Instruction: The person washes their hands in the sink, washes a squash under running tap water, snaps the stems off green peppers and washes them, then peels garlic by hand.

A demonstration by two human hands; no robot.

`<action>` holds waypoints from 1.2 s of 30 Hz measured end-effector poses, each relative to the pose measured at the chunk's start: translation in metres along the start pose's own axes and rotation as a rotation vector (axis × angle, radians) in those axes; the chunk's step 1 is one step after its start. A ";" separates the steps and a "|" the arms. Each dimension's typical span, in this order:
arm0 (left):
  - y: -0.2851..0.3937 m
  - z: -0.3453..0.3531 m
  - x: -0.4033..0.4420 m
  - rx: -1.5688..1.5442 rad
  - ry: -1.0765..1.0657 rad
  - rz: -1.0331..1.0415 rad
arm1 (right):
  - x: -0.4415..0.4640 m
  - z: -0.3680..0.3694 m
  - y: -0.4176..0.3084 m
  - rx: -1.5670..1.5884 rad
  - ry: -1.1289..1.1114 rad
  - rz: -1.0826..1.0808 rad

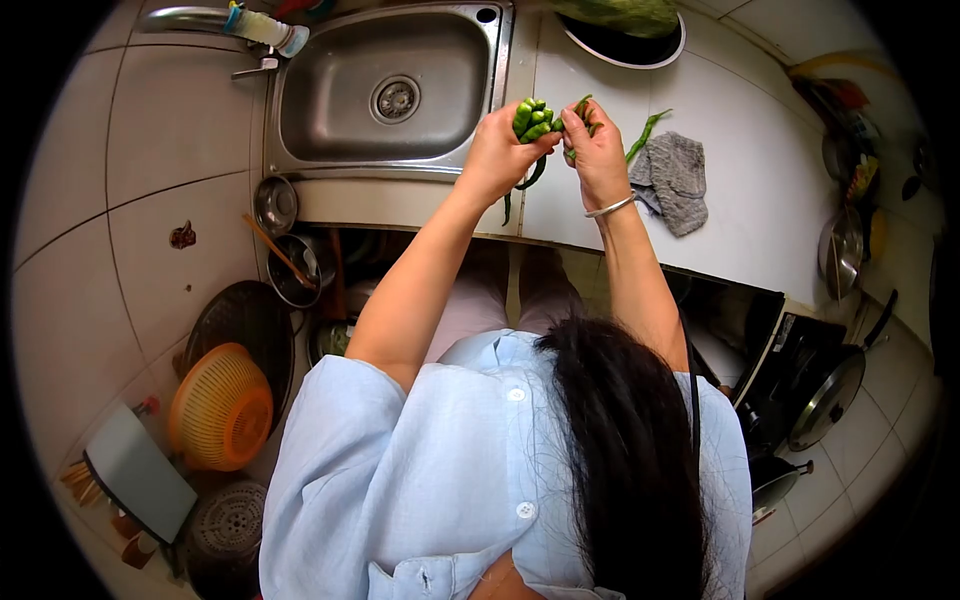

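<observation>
The left hand [494,150] grips a bunch of peppers [535,122] at the counter edge, near the sink [335,105]. The right hand [598,160], a bangle [610,207] on its wrist, pinches thin green ends just beside the bunch. Another pepper [647,136] lies on the counter [755,180] by a grey cloth [675,185]; a bowl [645,66] holds a large green vegetable [625,15].
</observation>
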State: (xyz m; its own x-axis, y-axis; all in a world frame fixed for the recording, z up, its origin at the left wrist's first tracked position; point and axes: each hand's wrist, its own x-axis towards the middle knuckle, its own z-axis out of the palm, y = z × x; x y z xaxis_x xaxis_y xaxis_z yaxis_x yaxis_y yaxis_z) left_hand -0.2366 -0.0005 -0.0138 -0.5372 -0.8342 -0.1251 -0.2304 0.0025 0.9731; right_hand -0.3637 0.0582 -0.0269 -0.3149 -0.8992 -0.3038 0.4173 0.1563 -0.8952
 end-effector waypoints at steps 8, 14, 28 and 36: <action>-0.002 0.002 0.004 0.093 -0.061 0.092 | -0.001 -0.011 -0.006 0.409 -0.039 0.226; -0.007 0.012 0.009 -0.120 -0.097 -0.084 | 0.011 -0.054 0.033 0.814 0.109 0.277; -0.032 0.060 0.043 -0.425 -0.201 -0.320 | 0.037 -0.128 0.044 -0.965 0.636 -0.214; -0.052 0.136 0.106 0.094 -0.057 -0.220 | 0.046 -0.138 0.051 -0.914 0.598 -0.116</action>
State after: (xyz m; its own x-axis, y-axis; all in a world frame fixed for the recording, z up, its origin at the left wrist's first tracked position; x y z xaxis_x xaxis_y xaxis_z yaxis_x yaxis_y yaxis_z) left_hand -0.3915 -0.0142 -0.1038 -0.5099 -0.7880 -0.3450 -0.4197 -0.1222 0.8994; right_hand -0.4741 0.0812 -0.1318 -0.7768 -0.6233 -0.0897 -0.3532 0.5491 -0.7574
